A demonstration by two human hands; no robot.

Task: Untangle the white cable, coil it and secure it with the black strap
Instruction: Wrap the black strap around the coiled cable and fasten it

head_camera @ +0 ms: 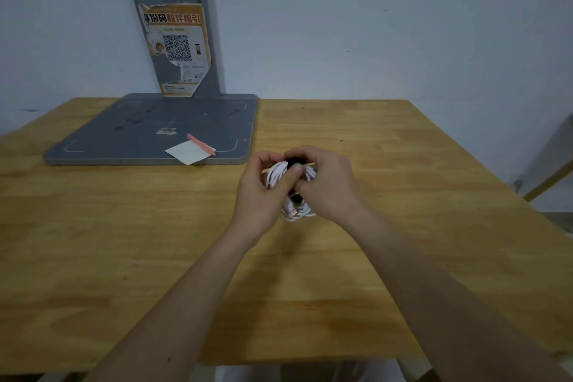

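Head view: a wooden table [403, 257] against a pale wall [403, 25]. At far left on the table we note a grey base plate [139, 133] with an upright post [173, 40] carrying a torn orange QR poster [176, 46]. A white paper slip [186, 152] and a pink pen [201, 144] lie at the plate's near right corner. Our hands meet above mid-table, right of the plate. The left hand [260, 192] curls its fingers round the coiled white cable [276, 175], thumb across the front. The right hand [328, 183] is curled over the coil's right side, fingers at the black strap [294, 161]. Both hands hide most of the coil; a connector shows at its near end.
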